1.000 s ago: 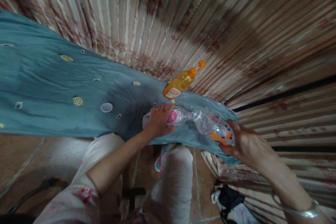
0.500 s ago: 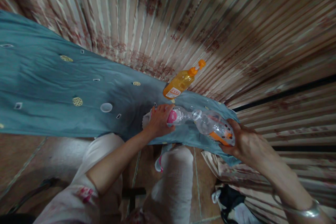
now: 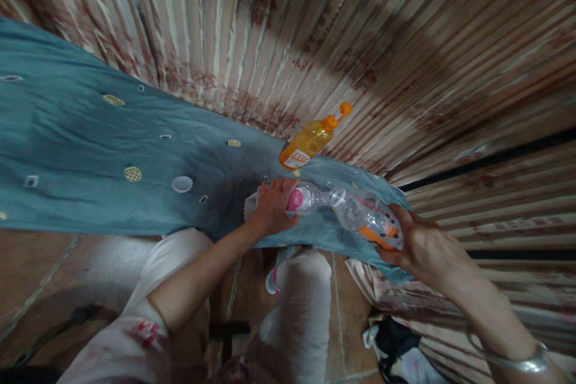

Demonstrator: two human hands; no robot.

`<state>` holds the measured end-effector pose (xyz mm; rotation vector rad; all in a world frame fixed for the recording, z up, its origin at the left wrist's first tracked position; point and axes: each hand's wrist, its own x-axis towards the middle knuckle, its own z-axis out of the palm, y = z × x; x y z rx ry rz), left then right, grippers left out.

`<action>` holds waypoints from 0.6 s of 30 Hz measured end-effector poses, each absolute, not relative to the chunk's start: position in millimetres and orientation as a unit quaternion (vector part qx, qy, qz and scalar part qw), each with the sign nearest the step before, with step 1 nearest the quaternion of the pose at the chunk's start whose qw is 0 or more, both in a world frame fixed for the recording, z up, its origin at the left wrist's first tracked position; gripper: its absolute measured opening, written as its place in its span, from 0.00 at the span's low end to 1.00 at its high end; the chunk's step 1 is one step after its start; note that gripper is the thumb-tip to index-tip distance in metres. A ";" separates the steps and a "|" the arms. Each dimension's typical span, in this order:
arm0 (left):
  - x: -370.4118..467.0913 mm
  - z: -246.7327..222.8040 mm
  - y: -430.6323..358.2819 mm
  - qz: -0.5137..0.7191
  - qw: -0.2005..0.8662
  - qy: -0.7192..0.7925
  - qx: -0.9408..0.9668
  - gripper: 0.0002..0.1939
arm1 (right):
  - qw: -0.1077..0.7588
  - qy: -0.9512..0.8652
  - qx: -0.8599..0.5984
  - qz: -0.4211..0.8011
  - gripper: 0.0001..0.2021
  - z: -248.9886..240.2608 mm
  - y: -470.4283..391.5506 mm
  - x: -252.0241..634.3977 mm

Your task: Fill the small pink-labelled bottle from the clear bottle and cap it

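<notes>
Two clear bottles lie mouth to mouth, the pink-labelled one [image 3: 310,199] under the left hand's [image 3: 273,209] curled fingers, the orange-marked one [image 3: 366,219] clasped at its right end by the right hand [image 3: 411,240], label writing illegible.

Note the amber pump bottle [image 3: 307,143] upright on your blue-green cloth [image 3: 81,138], beside the patterned curtain [image 3: 252,42]. A small round white item [image 3: 182,184] sits farther left; black fabric [image 3: 396,339] lies bunched below, right.
</notes>
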<state>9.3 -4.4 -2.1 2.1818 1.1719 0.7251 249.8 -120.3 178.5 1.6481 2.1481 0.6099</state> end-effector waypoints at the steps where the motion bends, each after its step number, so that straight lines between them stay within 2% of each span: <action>1: 9.3 -2.0 -4.4 0.270 0.276 0.435 0.813 0.43 | 0.182 0.762 0.583 0.216 0.19 178.5 -120.2 250.0; 18: 8.7 0.4 -4.5 0.262 0.275 0.437 0.815 0.43 | 0.180 0.760 0.586 0.215 0.19 177.8 -121.0 250.1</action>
